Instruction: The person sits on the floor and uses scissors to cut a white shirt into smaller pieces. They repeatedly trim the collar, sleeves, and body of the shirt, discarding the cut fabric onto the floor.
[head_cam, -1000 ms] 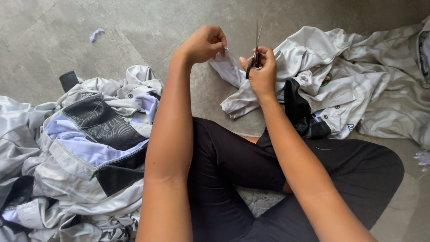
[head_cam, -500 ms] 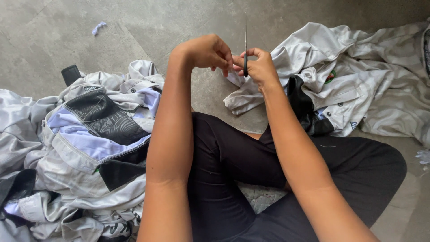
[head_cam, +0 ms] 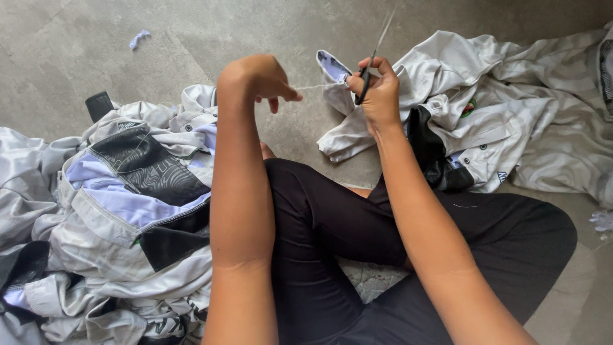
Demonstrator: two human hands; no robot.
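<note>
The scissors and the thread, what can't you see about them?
Head view:
- scissors: handles hidden inside the right hand; blades blurred.
- thread: too thin to see its end at the left hand.
- shirts: cut off by the right edge.

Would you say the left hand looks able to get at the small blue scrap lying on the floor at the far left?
Probably yes. The left hand is raised and only pinches a thin thread. Bare floor lies between it and the blue scrap, with nothing in the way, though it looks like a stretch forward.
</note>
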